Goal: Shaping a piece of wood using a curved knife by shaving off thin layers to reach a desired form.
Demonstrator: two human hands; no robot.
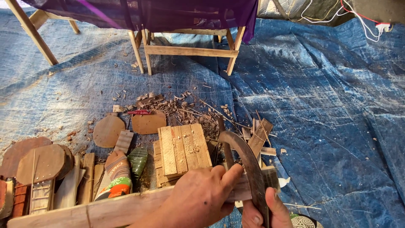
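My left hand (198, 198) grips a long pale wooden slat (105, 209) that runs from the lower left toward the centre. My right hand (261, 211), at the bottom edge, is shut on the handle of a dark curved blade (244, 154) that arcs up and over the slat's right end. Just behind the hands sits a small block of nailed wooden planks (183, 150) on the blue tarp (329, 109).
Round brown discs (109, 130) and cut wood pieces lie at the left, with a gloved or wrapped bundle (120, 177) beside them. Wood chips (185, 107) litter the middle. A wooden table frame (190, 50) under purple cloth stands at the back. White and red wires (371, 25) hang top right.
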